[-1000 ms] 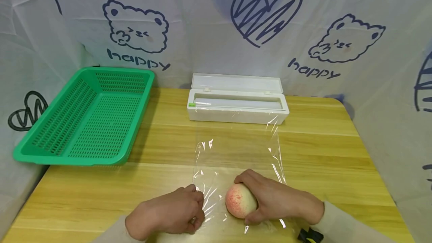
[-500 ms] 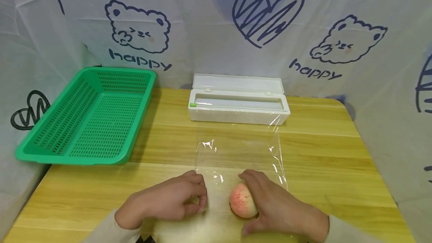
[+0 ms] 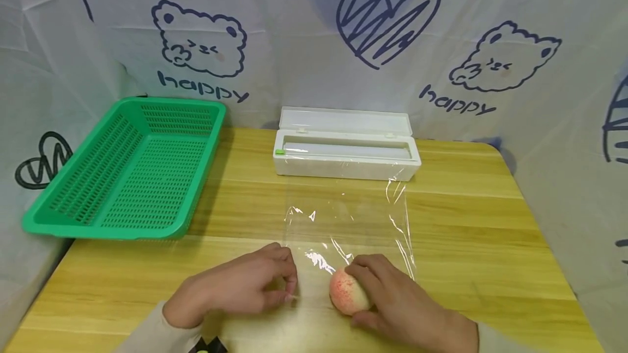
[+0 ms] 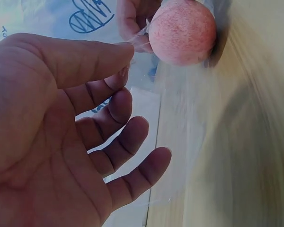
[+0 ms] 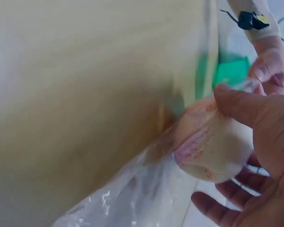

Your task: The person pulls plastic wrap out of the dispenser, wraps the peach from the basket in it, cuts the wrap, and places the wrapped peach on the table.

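A pink and cream peach [image 3: 347,291] sits on the table, on the near part of the clear cling film [image 3: 343,217]. My right hand [image 3: 399,301] holds it from the right, thumb on the near side and fingers over the far side. In the right wrist view, film wraps against the peach [image 5: 213,142] beneath my thumb. Left of the peach, my left hand [image 3: 250,282] pinches a corner of film between thumb and index finger. The left wrist view shows its other fingers [image 4: 118,146] loosely bent, and a thin strand of film running toward the peach [image 4: 182,32].
A white cling film dispenser [image 3: 345,169] stands at the back with its lid raised, the film running from it toward me. A green slotted basket [image 3: 196,189] stands at the left. White cloth [image 3: 314,42] with drawings hangs behind the wooden table [image 3: 471,222].
My left hand has moved slightly up and away, lifting the film's near edge. My right fingers have shifted on the peach, which moved a little right, then back left.
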Available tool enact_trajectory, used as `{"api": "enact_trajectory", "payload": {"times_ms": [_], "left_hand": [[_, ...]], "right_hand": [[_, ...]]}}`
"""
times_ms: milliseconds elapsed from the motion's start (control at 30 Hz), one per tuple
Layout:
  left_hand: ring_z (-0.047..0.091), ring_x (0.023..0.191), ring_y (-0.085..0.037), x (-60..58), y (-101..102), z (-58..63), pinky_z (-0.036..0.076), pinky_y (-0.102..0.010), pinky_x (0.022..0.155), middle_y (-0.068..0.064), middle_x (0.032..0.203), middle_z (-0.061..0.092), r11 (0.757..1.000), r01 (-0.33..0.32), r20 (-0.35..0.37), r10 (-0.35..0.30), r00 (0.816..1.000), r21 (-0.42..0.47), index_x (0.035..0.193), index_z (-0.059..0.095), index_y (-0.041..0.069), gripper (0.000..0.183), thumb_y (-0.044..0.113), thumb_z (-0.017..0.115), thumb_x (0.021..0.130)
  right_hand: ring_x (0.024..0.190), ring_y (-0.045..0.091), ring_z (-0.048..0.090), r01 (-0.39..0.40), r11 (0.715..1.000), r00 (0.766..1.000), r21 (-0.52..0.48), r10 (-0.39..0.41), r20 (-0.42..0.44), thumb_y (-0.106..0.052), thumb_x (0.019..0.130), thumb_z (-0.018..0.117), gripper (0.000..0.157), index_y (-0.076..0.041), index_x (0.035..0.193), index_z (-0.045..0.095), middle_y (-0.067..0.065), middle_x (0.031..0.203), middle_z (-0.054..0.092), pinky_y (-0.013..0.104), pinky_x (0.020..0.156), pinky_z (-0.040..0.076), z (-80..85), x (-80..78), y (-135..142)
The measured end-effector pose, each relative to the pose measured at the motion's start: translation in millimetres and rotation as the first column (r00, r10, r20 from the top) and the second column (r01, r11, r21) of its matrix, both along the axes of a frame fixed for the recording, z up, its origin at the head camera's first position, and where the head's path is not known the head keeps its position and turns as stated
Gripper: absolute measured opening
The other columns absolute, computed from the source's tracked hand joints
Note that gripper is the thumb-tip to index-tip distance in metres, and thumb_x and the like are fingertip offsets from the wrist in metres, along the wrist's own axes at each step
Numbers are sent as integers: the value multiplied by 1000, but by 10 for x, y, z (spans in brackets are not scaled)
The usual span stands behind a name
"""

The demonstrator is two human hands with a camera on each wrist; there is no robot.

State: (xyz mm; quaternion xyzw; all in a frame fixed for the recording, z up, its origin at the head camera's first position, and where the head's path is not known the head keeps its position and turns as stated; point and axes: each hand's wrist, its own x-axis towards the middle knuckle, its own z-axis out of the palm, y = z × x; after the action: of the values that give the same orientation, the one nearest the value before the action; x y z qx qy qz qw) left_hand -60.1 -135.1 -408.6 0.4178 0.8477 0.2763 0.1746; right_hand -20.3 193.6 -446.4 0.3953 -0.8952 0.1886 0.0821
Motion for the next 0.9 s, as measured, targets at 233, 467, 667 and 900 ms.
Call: {"api": "enact_trajectory", "payload": {"times_ms": [233,467,667,900], "left_hand": [[51,97,-5,-50,-51,23,46,-24,88,19,95,55,1000,-3,-12,3,1000,2,89,64,30,16,21,72,98],[51,97,-6,-96,-103,49,48,-27,90,20,96,55,1000,-13,38,14,999,-27,89,64,31,15,23,72,98],[51,98,-8,-110,-78,71,49,-28,89,16,99,57,996,-80,1,80,997,-46,96,64,29,9,28,73,97],[54,105,-13,-47,489,32,51,-32,94,5,112,61,992,-124,-249,114,962,-25,116,65,20,44,49,83,89]], "right_hand": [[125,22,62,-24,998,983,58,13,185,-51,83,87,77,-11,143,63,4,138,61,44,101,57,168,-188,-4],[130,24,61,-74,989,925,129,19,379,-52,93,77,70,-11,148,61,5,141,62,47,109,52,322,-403,-56],[132,26,60,-113,984,866,140,28,500,-57,92,74,70,-13,146,63,5,143,62,49,112,50,381,-588,-96],[120,15,62,-179,981,838,73,113,533,-57,92,72,65,-13,141,67,-2,134,65,40,104,54,347,-727,-98]]}}
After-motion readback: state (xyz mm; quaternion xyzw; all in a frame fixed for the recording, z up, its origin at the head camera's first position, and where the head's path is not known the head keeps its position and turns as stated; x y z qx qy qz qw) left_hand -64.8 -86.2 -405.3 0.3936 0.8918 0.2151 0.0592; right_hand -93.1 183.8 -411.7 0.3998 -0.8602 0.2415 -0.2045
